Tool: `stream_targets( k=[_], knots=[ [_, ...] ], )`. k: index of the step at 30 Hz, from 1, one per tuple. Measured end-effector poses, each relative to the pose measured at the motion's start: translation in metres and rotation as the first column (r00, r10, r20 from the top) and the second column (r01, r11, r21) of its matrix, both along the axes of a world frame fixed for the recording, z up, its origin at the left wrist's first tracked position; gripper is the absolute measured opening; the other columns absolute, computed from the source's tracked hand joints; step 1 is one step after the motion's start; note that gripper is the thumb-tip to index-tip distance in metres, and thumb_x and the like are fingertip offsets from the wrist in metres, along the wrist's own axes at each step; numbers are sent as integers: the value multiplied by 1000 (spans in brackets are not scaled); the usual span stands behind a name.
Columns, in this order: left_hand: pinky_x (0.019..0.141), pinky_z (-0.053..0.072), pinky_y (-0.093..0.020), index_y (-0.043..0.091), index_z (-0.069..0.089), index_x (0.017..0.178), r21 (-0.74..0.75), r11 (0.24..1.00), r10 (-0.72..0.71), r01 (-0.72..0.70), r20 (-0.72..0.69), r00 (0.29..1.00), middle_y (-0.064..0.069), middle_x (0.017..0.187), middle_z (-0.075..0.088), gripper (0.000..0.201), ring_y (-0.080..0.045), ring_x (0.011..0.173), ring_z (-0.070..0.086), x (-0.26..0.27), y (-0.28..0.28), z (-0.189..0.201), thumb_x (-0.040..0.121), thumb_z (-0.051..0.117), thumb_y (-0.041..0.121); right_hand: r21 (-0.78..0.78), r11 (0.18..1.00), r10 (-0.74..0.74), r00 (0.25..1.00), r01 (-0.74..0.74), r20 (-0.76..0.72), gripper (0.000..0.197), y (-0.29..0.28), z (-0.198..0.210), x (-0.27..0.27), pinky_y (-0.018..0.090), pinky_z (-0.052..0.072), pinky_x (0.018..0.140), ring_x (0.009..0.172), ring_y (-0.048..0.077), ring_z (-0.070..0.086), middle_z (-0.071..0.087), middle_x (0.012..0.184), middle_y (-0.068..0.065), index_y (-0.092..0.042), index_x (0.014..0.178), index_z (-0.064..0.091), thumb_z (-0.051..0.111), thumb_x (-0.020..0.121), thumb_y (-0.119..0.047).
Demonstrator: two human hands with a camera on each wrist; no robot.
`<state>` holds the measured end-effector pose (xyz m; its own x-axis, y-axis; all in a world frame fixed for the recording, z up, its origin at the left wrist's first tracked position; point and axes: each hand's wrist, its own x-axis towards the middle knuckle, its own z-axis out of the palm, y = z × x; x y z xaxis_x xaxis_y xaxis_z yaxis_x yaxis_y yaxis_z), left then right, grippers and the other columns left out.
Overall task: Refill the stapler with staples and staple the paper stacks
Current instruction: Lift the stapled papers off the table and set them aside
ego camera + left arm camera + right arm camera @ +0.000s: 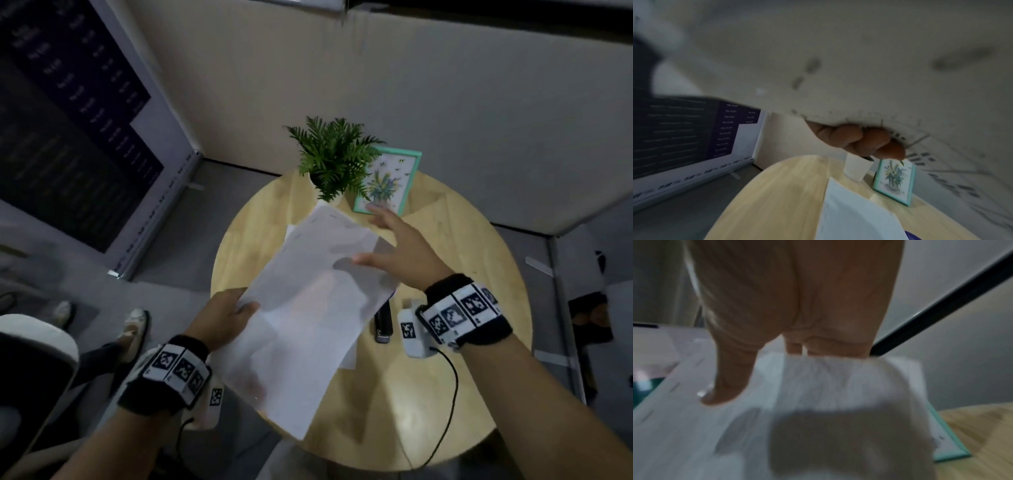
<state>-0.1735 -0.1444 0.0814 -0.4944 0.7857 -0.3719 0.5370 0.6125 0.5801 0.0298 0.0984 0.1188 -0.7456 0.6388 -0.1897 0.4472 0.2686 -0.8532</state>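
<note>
A white paper stack (308,301) hangs tilted above the round wooden table (445,377). My left hand (226,318) pinches its left edge, thumb on top; in the left wrist view the curled fingers (865,141) grip the paper's underside (859,56). My right hand (400,250) hovers over the stack's far right part with fingers spread and straight, holding nothing; the right wrist view shows its thumb (729,379) just above the paper (818,402). A black stapler (383,322) lies on the table, partly hidden under the stack's right edge. More sheets (855,211) lie on the table below.
A potted green fern (335,161) in a white pot (856,168) and a teal picture frame (387,181) stand at the table's far side. A grey partition wall (445,102) rises behind. A board (68,137) leans at the left. A shoe (133,329) shows on the floor.
</note>
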Motion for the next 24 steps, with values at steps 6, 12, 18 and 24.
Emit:
stream_targets(
  k=[6,12,18,24],
  knots=[
    [54,43,-6,25,69,80,168,985,32,-42,59,998,26,68,69,5,11,62,61,-56,-24,19,81,72,29,-75,994,-88,995,85,-35,13,-11,7,-27,27,49,71,73,12,62,75,84,10,-10,76,73,67,87,-14],
    [60,57,-18,9,65,107,216,753,401,-621,598,694,1,88,75,19,-7,70,70,-109,-54,0,89,59,11,-89,948,-308,951,307,0,11,-10,-8,-61,29,55,78,80,11,69,74,91,4,-11,87,72,67,87,-20],
    [68,54,-20,3,69,90,190,780,390,-596,597,701,6,76,74,18,-8,74,69,-169,-60,-11,83,69,19,-193,912,-359,932,361,44,13,-39,-33,-141,32,51,86,93,19,67,73,101,1,-18,98,71,70,86,-22],
    [55,45,-27,9,62,62,165,711,603,-684,358,713,-6,54,61,22,-16,59,58,-284,-100,-32,79,71,19,-267,874,-387,914,406,123,5,-61,-67,-217,25,47,52,51,21,57,67,68,8,-5,86,65,68,84,-3]
  ],
)
